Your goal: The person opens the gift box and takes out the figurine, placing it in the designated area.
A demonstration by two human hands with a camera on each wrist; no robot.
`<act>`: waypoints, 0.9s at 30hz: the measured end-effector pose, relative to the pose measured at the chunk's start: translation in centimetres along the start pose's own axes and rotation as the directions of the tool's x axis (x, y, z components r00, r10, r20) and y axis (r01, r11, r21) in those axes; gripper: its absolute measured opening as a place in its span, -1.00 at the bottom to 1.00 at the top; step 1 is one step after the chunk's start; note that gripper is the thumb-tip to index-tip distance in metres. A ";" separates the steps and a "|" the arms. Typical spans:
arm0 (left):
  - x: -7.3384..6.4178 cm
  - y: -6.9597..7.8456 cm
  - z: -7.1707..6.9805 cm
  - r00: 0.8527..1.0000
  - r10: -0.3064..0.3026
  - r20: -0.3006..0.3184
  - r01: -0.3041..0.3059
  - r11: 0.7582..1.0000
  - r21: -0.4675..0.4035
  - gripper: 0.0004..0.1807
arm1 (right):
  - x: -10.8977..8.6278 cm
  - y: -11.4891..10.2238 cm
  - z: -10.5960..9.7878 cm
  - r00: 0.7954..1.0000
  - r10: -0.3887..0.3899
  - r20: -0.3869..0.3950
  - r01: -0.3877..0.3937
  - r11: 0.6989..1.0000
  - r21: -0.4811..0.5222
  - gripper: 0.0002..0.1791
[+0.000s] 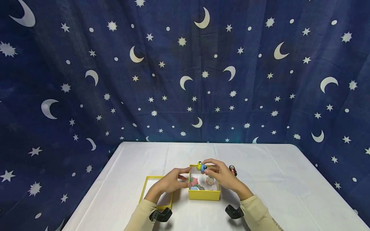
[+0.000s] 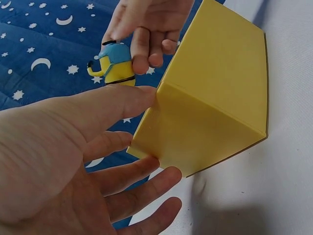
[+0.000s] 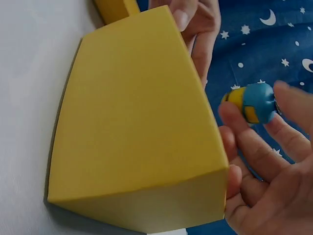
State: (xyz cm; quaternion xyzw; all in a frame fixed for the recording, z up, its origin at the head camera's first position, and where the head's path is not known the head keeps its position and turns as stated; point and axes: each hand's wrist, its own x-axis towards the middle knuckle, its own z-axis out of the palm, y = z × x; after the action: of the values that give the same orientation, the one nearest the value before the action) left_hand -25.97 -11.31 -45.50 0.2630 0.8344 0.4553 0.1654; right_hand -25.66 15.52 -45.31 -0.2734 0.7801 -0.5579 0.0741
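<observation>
My right hand (image 1: 222,173) pinches a small yellow-and-blue Minion figure (image 1: 201,166) between thumb and fingers. The figure is above the far part of a yellow box (image 1: 204,195) with a white inside, head toward the left in the head view. In the right wrist view the Minion figure (image 3: 257,103) shows its blue overalls near the fingertips. My left hand (image 1: 172,181) is at the box's left wall, fingers spread; in the left wrist view its thumb touches the rim. Inside the box lie a pink toy figure (image 1: 194,182), a pale round toy (image 1: 210,181) and other small pieces.
A yellow-edged lid (image 1: 151,177) with a white inside lies left of the box, partly behind my left hand. Beyond my right hand stands a small dark-and-red figure (image 1: 233,170). White cloth covers the table (image 1: 268,179); a blue star-patterned curtain (image 1: 185,64) hangs behind it.
</observation>
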 end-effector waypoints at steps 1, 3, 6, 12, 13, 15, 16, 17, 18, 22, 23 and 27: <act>0.0 0.0 0.0 1.000 0.001 0.002 -0.001 1.000 -0.001 -0.27 | 0.0 0.0 0.0 1.000 0.006 0.005 -0.006 1.000 0.009 -0.61; 0.0 0.0 0.0 1.000 0.004 0.004 -0.004 1.000 -0.001 -0.27 | 0.0 0.0 0.0 1.000 0.018 0.016 -0.019 0.999 0.028 -0.59; 0.0 0.0 0.1 1.000 0.002 0.007 -0.002 1.000 -0.003 -0.26 | -0.1 0.1 0.1 0.999 0.038 0.017 -0.039 0.999 0.037 -0.59; 0.1 -0.2 0.1 1.000 -0.005 0.002 0.005 1.000 0.013 -0.27 | -0.2 0.0 0.1 0.999 0.045 0.009 -0.046 0.999 0.021 -0.59; 0.1 -0.2 0.1 1.000 -0.006 0.001 0.006 1.000 0.013 -0.27 | -0.2 0.1 0.0 0.999 0.043 0.008 -0.043 0.999 0.019 -0.59; 0.1 -0.2 0.2 1.000 -0.008 0.000 0.008 1.000 0.010 -0.27 | -0.2 0.1 0.1 0.999 0.049 -0.007 -0.049 0.998 0.026 -0.59; 0.1 -0.2 0.2 1.000 -0.008 0.000 0.008 1.000 0.007 -0.26 | -0.2 0.1 0.1 0.999 0.043 -0.014 -0.043 0.999 0.025 -0.60; 0.1 -0.2 0.2 1.000 -0.011 0.000 0.011 1.000 0.004 -0.26 | -0.1 0.1 0.1 0.999 0.037 -0.022 -0.036 0.999 0.025 -0.61; 0.1 -0.2 0.2 1.000 -0.014 -0.001 0.014 1.000 0.001 -0.26 | -0.1 0.2 0.1 0.999 0.028 -0.032 -0.028 0.999 0.025 -0.63; 0.0 0.0 0.2 1.000 -0.014 -0.003 0.014 1.000 0.005 -0.26 | 0.0 0.3 0.4 0.997 -0.008 -0.077 0.009 1.000 0.003 -0.69; 0.0 0.0 0.2 1.000 -0.014 -0.004 0.014 1.000 0.007 -0.26 | 0.1 0.3 0.5 0.996 -0.013 -0.084 0.012 1.000 -0.014 -0.70; 0.1 0.1 0.2 1.000 -0.010 -0.006 0.010 1.000 0.010 -0.25 | 0.3 0.3 1.1 0.996 -0.023 -0.086 0.011 0.990 -0.137 -0.69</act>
State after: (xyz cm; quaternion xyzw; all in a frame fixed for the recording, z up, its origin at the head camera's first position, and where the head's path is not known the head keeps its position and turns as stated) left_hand -25.93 -11.08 -45.49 0.2581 0.8385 0.4512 0.1638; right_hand -25.51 14.54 -45.89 -0.2597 0.8167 -0.5152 0.0162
